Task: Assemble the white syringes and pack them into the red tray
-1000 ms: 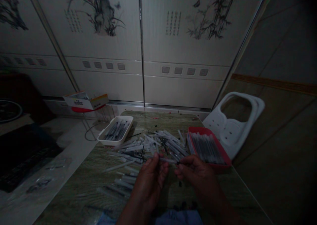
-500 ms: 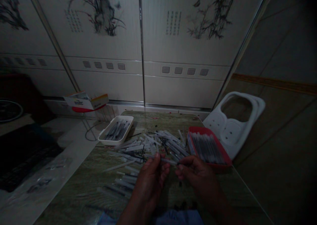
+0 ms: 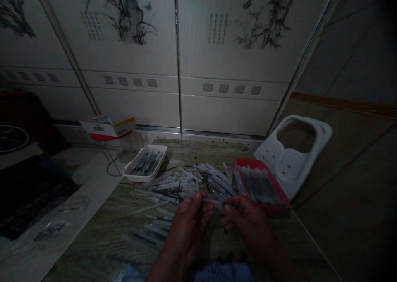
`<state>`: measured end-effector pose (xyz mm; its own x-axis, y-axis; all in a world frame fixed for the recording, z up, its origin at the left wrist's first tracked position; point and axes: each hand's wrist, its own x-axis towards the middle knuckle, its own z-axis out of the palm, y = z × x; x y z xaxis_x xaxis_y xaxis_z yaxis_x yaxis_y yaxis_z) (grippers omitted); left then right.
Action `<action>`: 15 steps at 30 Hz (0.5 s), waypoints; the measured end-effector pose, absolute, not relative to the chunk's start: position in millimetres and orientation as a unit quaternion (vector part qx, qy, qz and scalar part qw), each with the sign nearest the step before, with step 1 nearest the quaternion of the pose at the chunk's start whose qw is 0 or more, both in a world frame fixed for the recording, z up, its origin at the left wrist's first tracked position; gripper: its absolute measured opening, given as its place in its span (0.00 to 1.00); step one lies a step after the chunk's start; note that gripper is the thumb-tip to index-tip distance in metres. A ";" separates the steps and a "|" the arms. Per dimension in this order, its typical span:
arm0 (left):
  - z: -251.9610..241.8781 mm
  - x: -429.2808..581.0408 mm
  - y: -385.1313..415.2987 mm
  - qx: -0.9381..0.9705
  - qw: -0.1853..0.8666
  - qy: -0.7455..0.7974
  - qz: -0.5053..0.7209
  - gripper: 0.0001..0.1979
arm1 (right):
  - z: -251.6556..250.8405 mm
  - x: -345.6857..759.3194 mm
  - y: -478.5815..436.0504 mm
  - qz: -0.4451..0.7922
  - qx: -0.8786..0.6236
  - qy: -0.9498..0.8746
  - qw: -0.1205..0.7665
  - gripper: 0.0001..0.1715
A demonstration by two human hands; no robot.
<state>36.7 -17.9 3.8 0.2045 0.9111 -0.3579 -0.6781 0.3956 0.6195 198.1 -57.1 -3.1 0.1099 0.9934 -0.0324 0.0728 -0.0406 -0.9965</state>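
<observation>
A slim, translucent pen lies across between my two hands above the table. My left hand is closed, pinching its left part between thumb and fingers. At the dark right end, my right hand grips it with thumb and fingertips. Just beyond the hands spreads a loose pile of pens and pen parts, pale tubes mixed with dark thin pieces. More pens lie to the left of my left forearm. The light is dim, so fine details of the held pen are hard to make out.
A white tray holding pens stands at the back left of the wooden table. To the right sits a red container packed with upright-leaning pens. Behind it is a white plastic chair. An open box stands beyond the table's left side.
Almost nothing differs. Both hands stay closed on the pen, with my right hand's fingers shifting very slightly at its right end.
</observation>
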 end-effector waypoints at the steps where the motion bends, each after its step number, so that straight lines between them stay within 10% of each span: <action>1: 4.1 37.0 -18.2 0.167 0.758 0.352 0.522 0.04 | -4.8 198.9 -56.9 0.458 -0.559 -0.487 0.490 0.20; 15: 6.1 37.0 -20.3 0.173 0.764 0.345 0.517 0.06 | 4.6 193.0 -59.1 0.430 -0.581 -0.484 0.493 0.27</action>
<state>37.0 -20.3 6.1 0.2272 0.9092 -0.3489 -0.6704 0.4059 0.6212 193.0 -59.1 4.6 0.1614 0.9866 -0.0215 0.1380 -0.0441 -0.9895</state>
